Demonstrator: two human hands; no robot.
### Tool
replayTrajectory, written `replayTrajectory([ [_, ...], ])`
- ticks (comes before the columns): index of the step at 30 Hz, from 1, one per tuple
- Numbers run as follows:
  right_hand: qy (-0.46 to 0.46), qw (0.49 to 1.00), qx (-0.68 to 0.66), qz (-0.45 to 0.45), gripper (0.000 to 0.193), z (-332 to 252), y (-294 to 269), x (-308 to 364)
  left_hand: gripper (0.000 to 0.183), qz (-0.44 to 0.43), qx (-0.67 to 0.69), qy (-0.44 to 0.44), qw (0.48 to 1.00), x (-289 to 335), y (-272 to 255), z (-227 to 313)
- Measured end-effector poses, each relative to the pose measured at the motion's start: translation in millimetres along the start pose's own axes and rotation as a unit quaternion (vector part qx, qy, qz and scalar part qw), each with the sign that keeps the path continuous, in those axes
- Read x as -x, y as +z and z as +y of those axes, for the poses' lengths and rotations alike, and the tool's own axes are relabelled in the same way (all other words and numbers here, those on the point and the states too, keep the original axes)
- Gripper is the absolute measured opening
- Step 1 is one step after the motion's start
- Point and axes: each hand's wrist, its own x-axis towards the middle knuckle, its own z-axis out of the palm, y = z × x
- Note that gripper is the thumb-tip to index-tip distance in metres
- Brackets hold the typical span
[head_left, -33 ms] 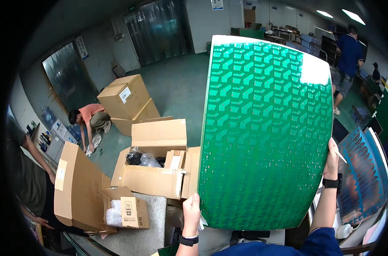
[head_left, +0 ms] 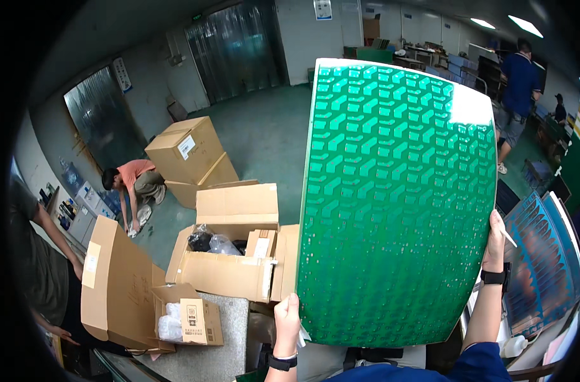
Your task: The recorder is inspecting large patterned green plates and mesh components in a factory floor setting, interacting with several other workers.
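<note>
A large green circuit board panel [head_left: 398, 210] stands upright in front of me, its face toward me, with rows of repeated pad shapes and a bright glare patch at its upper right. My left hand [head_left: 287, 323] grips its lower left edge, thumb up, fingers mostly hidden behind. On the right edge, lower than the middle, my right hand [head_left: 495, 242] is closed round the panel. A thin white pointed thing [head_left: 509, 237] sticks out beside my right hand; its kind is unclear. A small white bit also shows beside my left hand.
An open carton [head_left: 223, 274] with bagged items and a small box [head_left: 200, 321] on a grey surface are at left. Stacked cartons [head_left: 191, 153] stand behind. One person [head_left: 137, 181] crouches; another stands at far left. Blue patterned sheets [head_left: 538, 261] lean at right.
The panel's top edge and the room behind sit slightly lower in the picture. Both hands keep their hold on the panel.
</note>
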Motion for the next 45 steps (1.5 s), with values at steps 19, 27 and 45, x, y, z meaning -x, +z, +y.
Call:
replayTrajectory([
  [19,-0.075,0.993,0.035,0.086,0.034,0,13,29,0.042,-0.046,-0.03,0.001,0.998,4,-8,-22],
  [27,-0.101,0.992,0.043,0.059,0.034,0,13,29,0.027,0.208,0.047,0.07,0.974,-45,-37,15],
  [45,-0.067,0.991,0.115,0.013,0.038,11,44,30,0.028,-0.034,-0.075,0.052,0.995,-82,-28,90],
])
